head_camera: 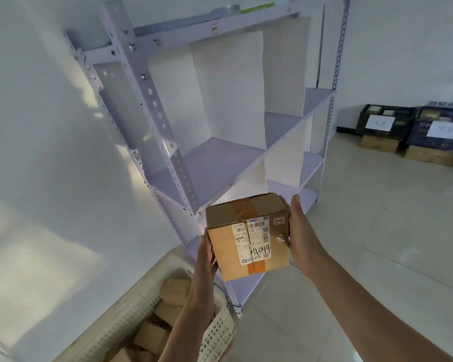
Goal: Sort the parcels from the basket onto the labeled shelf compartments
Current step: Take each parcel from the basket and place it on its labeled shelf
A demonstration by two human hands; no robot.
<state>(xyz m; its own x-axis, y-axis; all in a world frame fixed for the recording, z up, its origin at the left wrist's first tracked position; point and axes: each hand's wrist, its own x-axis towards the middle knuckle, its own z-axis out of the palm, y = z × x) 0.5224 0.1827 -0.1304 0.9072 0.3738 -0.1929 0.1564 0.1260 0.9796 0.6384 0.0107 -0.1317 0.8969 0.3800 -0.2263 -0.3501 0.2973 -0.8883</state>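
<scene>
I hold a brown cardboard parcel [249,236] between both hands, in front of the white metal shelf unit [220,163]. It bears a shipping label with "4044" handwritten and a small sticker reading "1-2". My left hand [205,253] grips its left side and my right hand [298,228] grips its right side. Below at the lower left stands the white lattice basket [215,333] with several more cardboard parcels [168,309] inside. White dividers split the shelf boards into compartments, and no parcels show in them.
A white wall runs along the left. At the far right, two dark crates [413,126] with paper labels sit on cardboard boxes on the tiled floor [364,231]. Some items lie on the top shelf board.
</scene>
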